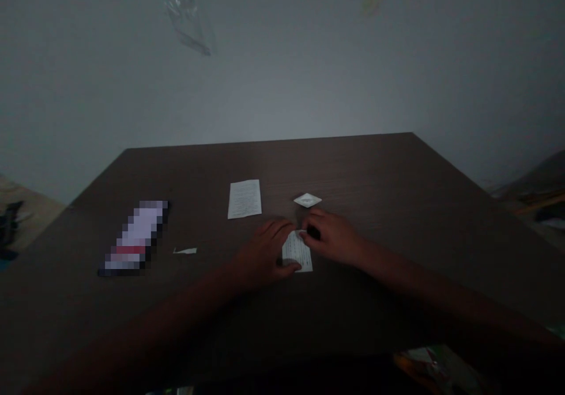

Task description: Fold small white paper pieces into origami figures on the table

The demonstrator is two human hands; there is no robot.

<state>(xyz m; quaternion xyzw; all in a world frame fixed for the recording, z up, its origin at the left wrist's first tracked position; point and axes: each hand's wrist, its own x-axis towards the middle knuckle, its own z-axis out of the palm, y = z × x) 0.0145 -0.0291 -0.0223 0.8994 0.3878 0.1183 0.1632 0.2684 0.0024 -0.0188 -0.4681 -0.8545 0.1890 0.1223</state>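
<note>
A small printed paper slip (297,252) lies on the dark wooden table (379,171) between my hands. My left hand (263,254) rests on the slip's left side, with the thumb on its lower edge and the fingers curled. My right hand (333,236) pinches the slip's top right corner with closed fingers. Just beyond my right hand lies a small white folded packet (308,200). A larger printed sheet (244,199) lies flat a little to the left of it.
A long box (136,236) sits at the left of the table, with a tiny white scrap (185,251) beside it. The pale wall (309,71) stands behind the table's far edge. Clutter shows on the floor at both sides.
</note>
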